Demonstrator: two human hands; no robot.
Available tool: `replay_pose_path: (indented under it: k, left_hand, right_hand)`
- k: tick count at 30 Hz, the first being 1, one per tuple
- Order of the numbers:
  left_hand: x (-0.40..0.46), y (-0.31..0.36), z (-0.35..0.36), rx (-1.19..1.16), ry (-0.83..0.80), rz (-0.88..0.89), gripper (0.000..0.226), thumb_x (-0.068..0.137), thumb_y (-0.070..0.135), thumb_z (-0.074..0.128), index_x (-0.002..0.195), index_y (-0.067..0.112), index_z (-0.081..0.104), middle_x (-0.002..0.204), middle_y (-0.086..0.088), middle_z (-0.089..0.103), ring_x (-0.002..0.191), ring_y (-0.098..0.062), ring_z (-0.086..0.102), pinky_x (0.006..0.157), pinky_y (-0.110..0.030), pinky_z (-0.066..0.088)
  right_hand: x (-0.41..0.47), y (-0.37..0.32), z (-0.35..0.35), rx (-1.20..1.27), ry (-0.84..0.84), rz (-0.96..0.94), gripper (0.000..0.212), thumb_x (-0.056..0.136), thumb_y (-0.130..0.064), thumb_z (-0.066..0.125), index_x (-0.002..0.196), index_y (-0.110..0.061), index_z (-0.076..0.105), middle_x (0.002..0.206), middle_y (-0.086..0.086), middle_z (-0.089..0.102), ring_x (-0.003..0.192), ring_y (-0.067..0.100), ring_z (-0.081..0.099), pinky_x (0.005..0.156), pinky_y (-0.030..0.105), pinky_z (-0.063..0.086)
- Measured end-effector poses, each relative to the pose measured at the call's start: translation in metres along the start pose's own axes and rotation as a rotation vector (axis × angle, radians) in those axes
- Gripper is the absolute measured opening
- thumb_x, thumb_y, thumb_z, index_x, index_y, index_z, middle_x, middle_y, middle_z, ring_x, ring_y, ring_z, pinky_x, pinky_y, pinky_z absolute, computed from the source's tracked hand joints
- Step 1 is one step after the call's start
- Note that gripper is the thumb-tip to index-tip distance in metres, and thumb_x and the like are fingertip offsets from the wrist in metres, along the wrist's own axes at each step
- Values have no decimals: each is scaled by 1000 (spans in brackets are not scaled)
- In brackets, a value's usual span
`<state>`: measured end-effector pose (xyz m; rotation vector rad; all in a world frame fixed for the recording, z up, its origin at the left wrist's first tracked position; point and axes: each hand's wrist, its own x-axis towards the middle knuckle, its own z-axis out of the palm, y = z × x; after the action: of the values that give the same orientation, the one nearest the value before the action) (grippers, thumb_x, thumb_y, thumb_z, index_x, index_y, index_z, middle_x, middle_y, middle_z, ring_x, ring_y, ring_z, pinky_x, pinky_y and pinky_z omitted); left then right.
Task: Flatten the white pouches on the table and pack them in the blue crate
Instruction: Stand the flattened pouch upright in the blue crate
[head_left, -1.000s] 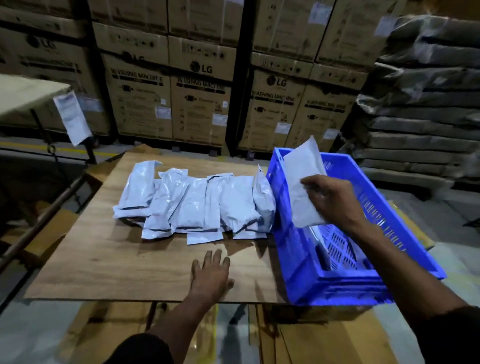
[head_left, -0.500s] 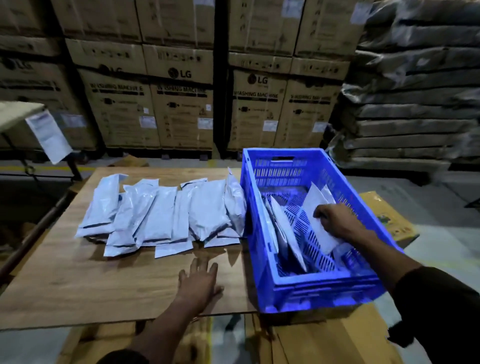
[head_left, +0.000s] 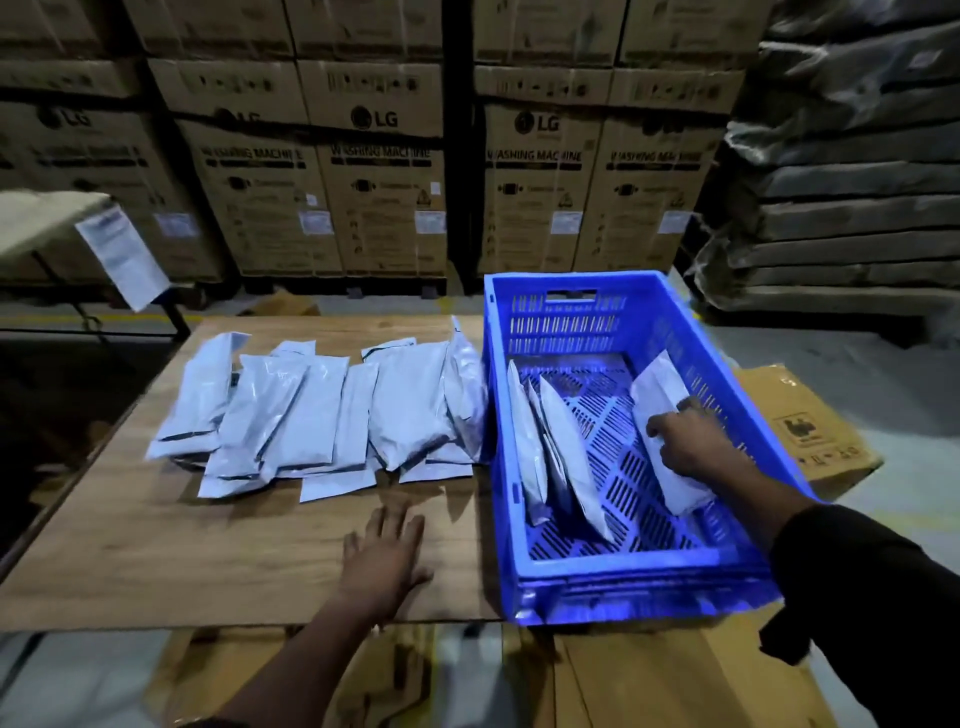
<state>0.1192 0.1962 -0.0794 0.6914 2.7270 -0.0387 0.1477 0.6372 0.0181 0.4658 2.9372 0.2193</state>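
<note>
- Head view: a bare strip of table (head_left: 156, 561) is left along the near edge, where the left hand (head_left: 384, 558) is laid flat, fingers spread.
- A pouch (head_left: 662, 431) is gripped by the right hand (head_left: 685, 447) against the crate (head_left: 566, 322) right wall (long axis front to back).
- Other pouches (head_left: 322, 415) are overlapped beside it.

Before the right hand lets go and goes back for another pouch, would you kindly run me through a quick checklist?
1. Held pouch inside the blue crate: ok.
2. It leans on the crate's right wall, on edge like the stood pouches: ok.
3. Right hand released: not ok, it grips the pouch.
4. Left hand flat on the table, free: ok.
5. Pouches on the table within reach: ok.
6. Those pouches flattened: cannot tell.
</note>
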Motion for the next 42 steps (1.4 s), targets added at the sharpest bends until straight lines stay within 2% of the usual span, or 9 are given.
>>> replay_pose_path:
  k: [6,13,20,24,26,31,34,37,42]
  left_hand:
    - [-1,1,-1,-8,0,-3,74,99,56,50,158,27,18,169,-2,-7,154,-32,2,115,-63,25]
    - [-3,3,-3,-37,-8,-10,74,99,55,50,159,27,16,169,-1,-9,155,-32,2,116,-63,23]
    - [-8,-3,2,13,40,2,73,101,60,41,160,23,19,170,-5,-3,154,-34,8,116,-60,23]
    - [-16,-21,12,2,79,22,67,92,62,35,137,18,56,151,-12,49,131,-38,53,92,-60,50]
    - [-15,-35,25,27,109,40,62,89,60,37,129,20,61,141,-9,59,120,-36,62,82,-57,55]
    - [-28,-66,19,20,94,-24,62,91,59,35,132,21,63,143,-6,58,121,-35,62,82,-57,55]
    - [-39,-86,14,-17,90,-67,65,99,60,27,153,25,39,164,-5,29,147,-37,33,108,-59,36]
    - [-47,-106,14,-54,84,-88,65,102,60,27,159,29,22,169,0,11,153,-32,14,117,-55,24]
    - [-48,-124,13,-110,53,-44,63,104,50,42,159,35,17,170,10,5,155,-27,7,120,-52,19]
  right_hand:
    - [-14,-1,-1,-403,77,-116,29,93,-24,46,116,-25,64,130,-2,61,144,38,25,108,49,23]
    - [-16,-4,-5,-460,43,-105,26,94,-24,45,114,-24,63,126,-2,61,143,38,26,110,47,24]
    - [-7,-49,-33,-11,455,-202,17,85,-25,51,80,-17,66,90,5,73,115,35,58,88,45,44]
    - [-4,-108,-80,277,773,-273,17,86,-23,53,83,-14,67,82,8,70,93,35,62,74,43,48]
    - [-3,-144,-108,436,841,-323,22,87,-26,53,89,-14,71,83,10,71,84,36,62,71,43,51]
    - [-8,-249,-157,625,585,-444,32,88,-38,50,101,-19,71,96,8,75,91,34,68,80,45,54]
    - [-13,-304,-142,464,354,-494,34,93,-37,53,119,-18,66,114,10,71,107,34,63,91,45,50]
    - [-13,-335,-102,320,180,-459,41,96,-38,50,130,-16,56,127,11,63,116,36,58,91,44,48]
    - [-8,-351,-45,157,76,-316,68,97,-55,43,151,-18,27,163,14,16,148,43,11,116,58,16]
